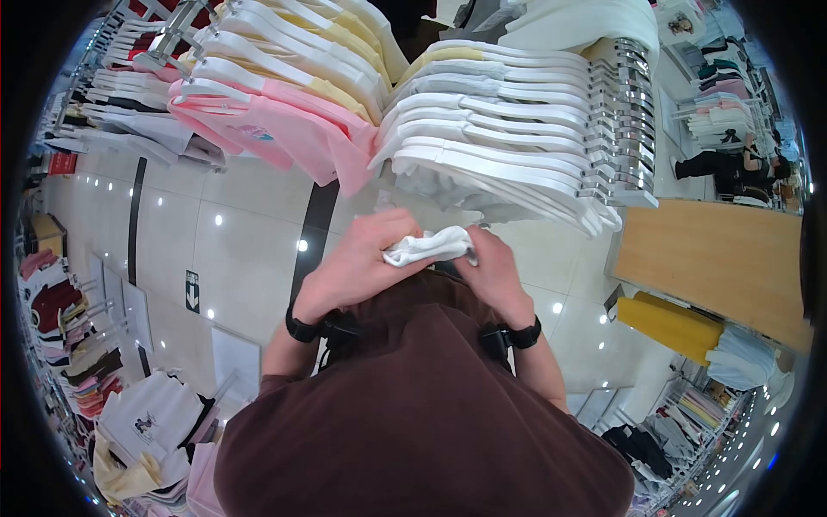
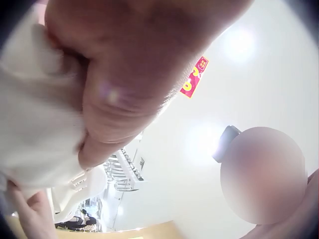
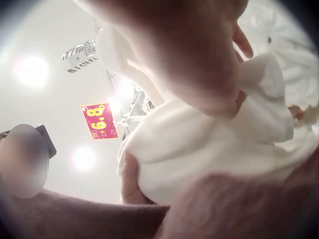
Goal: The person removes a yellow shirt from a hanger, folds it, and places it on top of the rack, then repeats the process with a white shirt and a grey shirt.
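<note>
A white cloth garment (image 1: 435,247) is bunched between both hands in front of the brown shirt. The left hand (image 1: 366,254) grips its left end, and the right hand (image 1: 493,269) holds its right end with the thumb over it. In the left wrist view the left hand (image 2: 129,64) pinches the white fabric (image 2: 35,119), with part of the other hand below. The right wrist view has the fabric (image 3: 199,144) spread in folds under the right hand (image 3: 189,55). The garment's lower part is hidden from the head view.
White hangers with white and grey clothes (image 1: 500,129) hang on a metal rail just ahead. Pink garments (image 1: 276,129) hang at the front left. A wooden surface (image 1: 715,258) is at the right, beside a yellow roll (image 1: 670,327). Clothes racks line the left.
</note>
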Demonstrator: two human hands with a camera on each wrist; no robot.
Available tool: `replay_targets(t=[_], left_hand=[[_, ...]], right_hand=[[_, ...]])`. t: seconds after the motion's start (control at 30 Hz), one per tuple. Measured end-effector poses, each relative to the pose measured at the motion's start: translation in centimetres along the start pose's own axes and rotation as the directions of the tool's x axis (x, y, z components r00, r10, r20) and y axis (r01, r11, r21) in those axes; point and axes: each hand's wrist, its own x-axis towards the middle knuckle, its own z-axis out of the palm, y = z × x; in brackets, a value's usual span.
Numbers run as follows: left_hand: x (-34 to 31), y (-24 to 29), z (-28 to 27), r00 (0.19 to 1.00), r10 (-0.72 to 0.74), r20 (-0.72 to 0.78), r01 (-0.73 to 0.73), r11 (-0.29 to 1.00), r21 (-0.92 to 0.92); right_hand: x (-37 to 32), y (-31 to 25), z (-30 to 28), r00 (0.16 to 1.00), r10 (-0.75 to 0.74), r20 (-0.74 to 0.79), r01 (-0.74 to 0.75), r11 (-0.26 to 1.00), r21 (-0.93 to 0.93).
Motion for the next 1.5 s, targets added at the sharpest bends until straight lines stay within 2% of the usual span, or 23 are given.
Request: replay_targets(t=[0.03,0.23,0.33,0.4,0.47,0.57,0.63,0.67,0.7,0.77,0.83,0.87,0.93,1.0,1.03,1.1,1.13,1.2,1.27,1.33,1.37,1.43,1.5], left_hand=[[-0.1,0.0,-0.5,0.997,0.017,0.072,-0.021,0.999,0.049],[-1.0,-2.8,1.0,0.911,0.159,0.381,-0.169,0.986,-0.008],[-1.0,-2.6,2.6,0.840,0.193,0.507,-0.143,0.980,-0.137],[-0.7,-2.8,3.2,0.782,0.322,0.533,-0.239,0.946,-0.220],[0.1,-2.7,3.5,0.780,0.329,0.533,-0.196,0.936,-0.292],[0.9,-2.7,2.2,0.752,0.315,0.579,-0.098,0.922,-0.373],[1.2,-2.7,1.5,0.847,0.281,0.451,-0.002,0.851,-0.525],[1.4,-2.9,1.1,0.852,0.273,0.446,-0.006,0.859,-0.512],[1.7,-1.9,0.3,0.856,0.205,0.475,0.031,0.896,-0.442],[1.9,-1.0,0.8,0.871,0.229,0.434,-0.100,0.949,-0.300],[2.2,0.3,1.3,0.897,0.208,0.391,-0.128,0.967,-0.221],[2.1,1.1,1.1,0.958,0.126,0.257,-0.088,0.984,-0.155],[2.1,1.3,0.3,0.992,0.058,0.108,-0.048,0.995,-0.087],[1.7,-0.4,-1.6,0.912,0.119,-0.393,-0.112,0.993,0.041],[1.1,-0.8,-2.7,0.908,0.134,-0.396,-0.123,0.991,0.054],[-0.5,-1.7,-4.5,0.855,-0.143,-0.499,-0.010,0.957,-0.291],[-1.3,-2.4,-5.5,0.859,-0.131,-0.495,-0.016,0.959,-0.282],[-2.6,-4.2,-7.3,0.805,-0.137,-0.577,0.027,0.980,-0.196],[-3.9,-6.3,-8.2,0.771,-0.146,-0.620,0.022,0.979,-0.203],[-4.5,-6.6,-8.6,0.711,-0.172,-0.682,0.047,0.979,-0.197],[-4.9,-7.3,-8.7,0.712,-0.164,-0.682,0.047,0.981,-0.188],[-5.2,-9.5,-8.9,0.665,-0.152,-0.731,0.012,0.981,-0.194],[-5.5,-9.5,-8.7,0.636,-0.153,-0.756,0.044,0.986,-0.162]], right_hand=[[-0.2,0.3,-0.6,0.986,0.165,-0.001,-0.165,0.986,-0.004],[-1.3,0.7,-3.1,0.963,-0.191,-0.191,0.149,0.966,-0.213],[-1.5,0.3,-2.5,0.949,-0.127,-0.288,0.107,0.991,-0.082],[-1.4,-0.6,-1.9,0.963,0.142,-0.230,-0.140,0.990,0.023],[-1.7,0.5,-0.8,0.974,0.194,-0.120,-0.167,0.965,0.203],[-2.4,1.8,-0.3,0.963,0.205,0.175,-0.269,0.785,0.558],[-2.8,1.0,-1.5,0.777,0.231,0.586,-0.629,0.244,0.738],[-2.6,3.0,-1.6,0.795,-0.053,0.604,-0.325,0.804,0.498],[-2.6,1.5,-2.0,0.784,-0.215,0.583,-0.240,0.761,0.603],[-2.2,1.0,-0.1,0.819,-0.118,0.561,-0.147,0.902,0.405],[0.2,-5.6,-2.2,0.690,0.361,0.627,-0.452,0.892,-0.016],[0.5,-5.9,-2.9,0.710,0.361,0.605,-0.443,0.896,-0.015],[0.6,-6.5,-3.5,0.891,0.020,0.454,-0.099,0.983,0.152],[0.1,-7.1,-4.8,0.901,-0.072,0.429,-0.056,0.959,0.278],[0.0,-7.8,-5.8,0.901,-0.154,0.406,-0.024,0.916,0.401],[-0.2,-10.0,-8.9,0.922,-0.233,0.309,0.025,0.833,0.553],[-0.6,-11.4,-10.5,0.949,-0.229,0.218,0.054,0.797,0.602],[-0.6,-14.5,-14.1,0.963,-0.192,0.190,-0.086,0.451,0.888],[0.5,-17.9,-18.2,0.983,-0.183,-0.004,0.073,0.370,0.926],[3.6,-21.4,-22.7,0.900,-0.388,-0.197,0.275,0.156,0.949],[6.1,-20.8,-25.6,0.728,-0.667,-0.156,0.116,-0.105,0.988],[8.0,-23.7,-29.4,0.723,-0.654,-0.223,0.249,-0.055,0.967],[9.6,-25.6,-31.4,0.692,-0.494,-0.526,0.590,-0.033,0.807]])
